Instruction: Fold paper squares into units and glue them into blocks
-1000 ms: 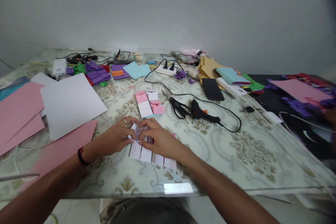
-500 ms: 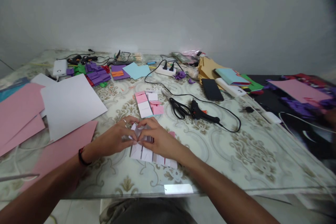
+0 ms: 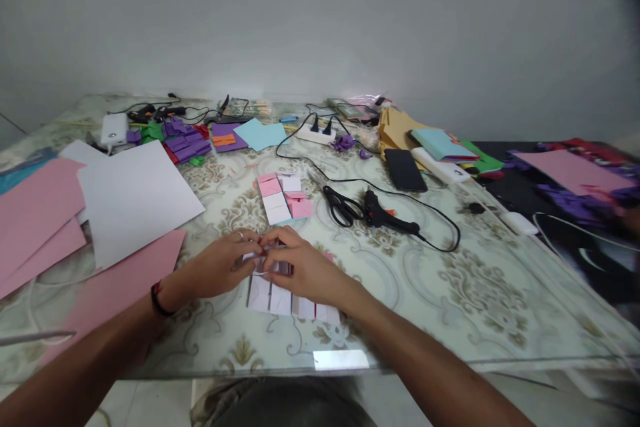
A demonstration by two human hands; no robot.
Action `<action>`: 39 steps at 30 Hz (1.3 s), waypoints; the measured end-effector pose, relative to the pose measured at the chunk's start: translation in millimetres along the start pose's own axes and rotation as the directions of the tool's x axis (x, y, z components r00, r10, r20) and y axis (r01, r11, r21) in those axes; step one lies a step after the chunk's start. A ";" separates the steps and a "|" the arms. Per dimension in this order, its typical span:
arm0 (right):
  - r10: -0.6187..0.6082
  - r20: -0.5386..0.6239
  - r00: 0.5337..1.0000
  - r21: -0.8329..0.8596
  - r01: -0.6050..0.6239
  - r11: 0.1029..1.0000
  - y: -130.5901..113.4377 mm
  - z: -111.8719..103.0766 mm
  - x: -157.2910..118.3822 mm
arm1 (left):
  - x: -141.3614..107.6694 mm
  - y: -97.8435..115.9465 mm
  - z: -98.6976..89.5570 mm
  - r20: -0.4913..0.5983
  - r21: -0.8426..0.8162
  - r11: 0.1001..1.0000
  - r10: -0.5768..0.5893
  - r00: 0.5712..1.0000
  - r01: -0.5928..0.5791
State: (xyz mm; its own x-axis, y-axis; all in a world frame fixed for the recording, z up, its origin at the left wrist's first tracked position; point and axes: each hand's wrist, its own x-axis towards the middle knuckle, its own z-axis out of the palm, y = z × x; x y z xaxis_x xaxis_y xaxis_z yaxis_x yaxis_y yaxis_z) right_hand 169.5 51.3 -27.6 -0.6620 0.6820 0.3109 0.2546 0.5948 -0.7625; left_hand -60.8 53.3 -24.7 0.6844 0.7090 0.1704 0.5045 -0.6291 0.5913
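Note:
Close to the table's front edge, my left hand point(image 3: 220, 265) and my right hand point(image 3: 305, 267) meet over a folded white paper piece point(image 3: 280, 300). It has several flaps, with thin dark and red lines between some of them. Thumbs and fingertips of both hands pinch at its upper left part, which they largely hide. Just beyond my fingers lies a pink and white folded paper piece point(image 3: 274, 207). To the right of that are black-handled scissors point(image 3: 343, 207) and a black glue gun point(image 3: 387, 213), lying side by side.
White sheets point(image 3: 135, 200) and pink sheets point(image 3: 35, 213) spread over the left side. Purple paper strips point(image 3: 185, 143) lie at the back left. A white power strip point(image 3: 315, 133) feeds a black cable around the glue gun. A black phone point(image 3: 405, 170) lies at the right.
My fingertips have shifted slightly on the paper, and the left fingers have moved a little lower. The raised flap between them now looks flatter. Everything else lies as before.

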 end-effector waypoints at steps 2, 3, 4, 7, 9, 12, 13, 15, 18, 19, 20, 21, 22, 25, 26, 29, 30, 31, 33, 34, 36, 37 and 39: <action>-0.003 0.005 1.000 0.027 0.003 1.000 -1.3 0.0 0.1 | 0.6 1.3 -1.0 -0.010 -0.001 1.000 -0.013 1.000 0.013; -0.004 0.009 1.000 0.036 0.004 0.999 -2.1 -0.1 0.2 | 0.7 2.1 -1.8 -0.009 -0.004 1.000 -0.025 1.000 0.025; -0.003 0.014 1.000 0.040 0.002 0.999 -2.8 -0.3 0.2 | 0.8 3.0 -2.5 -0.004 -0.004 0.999 -0.046 0.999 0.046; 0.014 0.036 0.999 0.012 -0.015 1.000 -4.3 -0.9 0.3 | 0.2 4.4 -4.3 0.005 0.029 0.986 -0.163 0.987 0.162; 0.030 0.055 0.998 -0.023 -0.029 0.999 -4.4 -0.9 0.4 | -0.3 4.1 -5.1 -0.006 0.062 0.965 -0.257 0.966 0.257; 0.042 0.086 0.995 -0.058 -0.037 0.998 -3.7 -0.1 0.1 | -0.2 3.1 -6.5 -0.005 0.058 0.937 -0.346 0.938 0.345; 0.039 0.095 0.995 -0.062 -0.034 0.998 -3.2 0.4 -0.1 | 0.2 3.0 -7.1 -0.002 0.039 0.933 -0.359 0.933 0.359; 0.022 0.102 0.995 -0.062 -0.016 0.998 -1.8 1.4 -0.7 | 1.1 3.5 -8.3 0.010 -0.014 0.928 -0.371 0.929 0.371; -0.017 0.080 0.997 -0.060 0.022 0.998 0.9 2.9 -1.8 | 2.4 4.9 -9.6 0.009 -0.049 0.932 -0.359 0.933 0.359; -0.027 0.070 0.997 -0.063 0.031 0.998 1.5 3.1 -2.1 | 2.6 5.2 -9.8 -0.005 -0.042 0.935 -0.353 0.936 0.352; -0.032 0.059 0.998 -0.070 0.036 0.997 2.0 3.3 -2.2 | 2.8 5.5 -10.0 -0.027 -0.033 0.938 -0.347 0.938 0.346; -0.032 0.050 0.998 -0.078 0.036 0.996 2.2 3.2 -2.3 | 2.9 5.6 -10.1 -0.054 -0.027 0.939 -0.343 0.938 0.342; -0.030 0.042 0.999 -0.087 0.033 0.996 2.2 3.1 -2.3 | 3.0 5.5 -10.1 -0.077 -0.025 0.941 -0.339 0.938 0.338; -0.012 0.021 1.000 -0.113 0.014 0.993 1.4 2.2 -2.0 | 3.6 4.5 -9.9 -0.127 -0.032 0.947 -0.321 0.938 0.320; -0.006 0.018 1.000 -0.119 0.008 0.993 1.1 1.8 -1.8 | 3.8 3.9 -9.7 -0.135 -0.033 0.950 -0.312 0.940 0.311; -0.001 0.014 1.000 -0.130 0.003 0.992 0.4 0.9 -1.3 | 4.1 1.9 -8.8 -0.143 -0.024 0.958 -0.287 0.947 0.286; -0.003 0.015 1.000 -0.131 0.005 0.991 0.3 0.6 -1.1 | 4.0 1.2 -8.4 -0.145 -0.020 0.959 -0.283 0.948 0.283; -0.005 0.015 1.000 -0.130 0.007 0.991 0.2 0.4 -0.9 | 3.8 0.6 -8.1 -0.149 -0.016 0.959 -0.283 0.947 0.284; -0.004 0.014 1.000 -0.123 0.005 0.992 0.0 0.1 -0.7 | 3.2 -0.2 -7.8 -0.160 -0.007 0.956 -0.292 0.943 0.294; -0.004 0.013 1.000 -0.118 0.006 0.993 0.0 0.1 -0.6 | 2.9 -0.4 -7.8 -0.166 -0.001 0.954 -0.297 0.940 0.301; -0.007 0.012 1.000 -0.109 0.008 0.994 0.2 0.4 -0.7 | 2.4 -0.4 -8.3 -0.169 0.014 0.948 -0.310 0.935 0.317; -0.008 0.013 1.000 -0.108 0.009 0.994 0.5 0.6 -0.7 | 2.2 -0.2 -8.6 -0.167 0.022 0.944 -0.322 0.932 0.330; -0.005 0.015 1.000 -0.106 0.007 0.994 1.1 1.2 -0.8 | 2.2 0.4 -9.6 -0.153 0.027 0.932 -0.355 0.922 0.363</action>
State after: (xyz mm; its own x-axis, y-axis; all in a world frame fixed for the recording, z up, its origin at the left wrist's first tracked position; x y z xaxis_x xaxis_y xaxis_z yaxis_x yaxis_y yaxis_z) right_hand 169.5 50.8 -29.4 -0.6736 0.6724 0.3067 0.3229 0.6411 -0.6962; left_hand -64.2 57.6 -16.5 0.3719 0.9258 0.0680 0.7326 -0.3377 0.5910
